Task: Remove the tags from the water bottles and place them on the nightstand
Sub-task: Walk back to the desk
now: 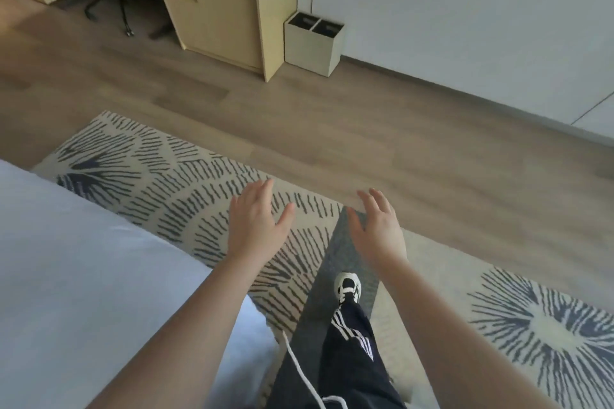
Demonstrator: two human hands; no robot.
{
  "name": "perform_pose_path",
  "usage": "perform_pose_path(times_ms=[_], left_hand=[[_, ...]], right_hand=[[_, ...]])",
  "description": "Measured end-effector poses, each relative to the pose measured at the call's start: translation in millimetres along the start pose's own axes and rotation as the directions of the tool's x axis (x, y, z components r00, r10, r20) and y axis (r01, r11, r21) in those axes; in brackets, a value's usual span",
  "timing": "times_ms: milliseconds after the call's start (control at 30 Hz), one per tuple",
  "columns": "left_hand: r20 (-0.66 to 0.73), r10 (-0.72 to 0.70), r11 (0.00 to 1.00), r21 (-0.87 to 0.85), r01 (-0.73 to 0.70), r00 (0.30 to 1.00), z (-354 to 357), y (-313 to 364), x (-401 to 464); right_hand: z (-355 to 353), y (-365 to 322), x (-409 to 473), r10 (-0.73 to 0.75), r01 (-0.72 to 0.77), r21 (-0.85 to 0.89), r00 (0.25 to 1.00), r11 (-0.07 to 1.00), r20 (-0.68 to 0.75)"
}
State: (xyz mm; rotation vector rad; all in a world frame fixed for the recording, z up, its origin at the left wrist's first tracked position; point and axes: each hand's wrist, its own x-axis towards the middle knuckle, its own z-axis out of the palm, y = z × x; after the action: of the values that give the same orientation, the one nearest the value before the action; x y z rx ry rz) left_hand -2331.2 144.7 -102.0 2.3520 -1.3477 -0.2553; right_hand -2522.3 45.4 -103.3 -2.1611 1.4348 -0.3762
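Ahead of the empty, spread left hand (pixel 257 219) and right hand (pixel 378 226), bare wood floor (pixel 332 129) is lying open up to the wall. A bed (pixel 83 276) is crowding the left side (its corner reaching almost to the left forearm), while a wooden cabinet (pixel 226 10) and a two-slot bin (pixel 314 43) are blocking the far edge.

We stand in a bedroom. A bed (pixel 83 276) meets a patterned rug (pixel 186 183). We see a wooden cabinet (pixel 226 10) beyond.
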Motion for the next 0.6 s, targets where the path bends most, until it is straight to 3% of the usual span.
perform_pose_path(times_ms=[267,600], left_hand=[[-0.113,-0.220,0.974,0.028,0.224,0.969,21.7,25.8,177.3],[-0.160,-0.401,0.909,0.055,0.414,0.902,0.4,2.6,324.1]], right_hand=[[-20.0,-13.1,228.4,-0.235,0.242,-0.042,0.964,0.969,0.126],[3.1,-83.2,409.7,-0.405,0.414,0.016,0.880,0.910,0.249]])
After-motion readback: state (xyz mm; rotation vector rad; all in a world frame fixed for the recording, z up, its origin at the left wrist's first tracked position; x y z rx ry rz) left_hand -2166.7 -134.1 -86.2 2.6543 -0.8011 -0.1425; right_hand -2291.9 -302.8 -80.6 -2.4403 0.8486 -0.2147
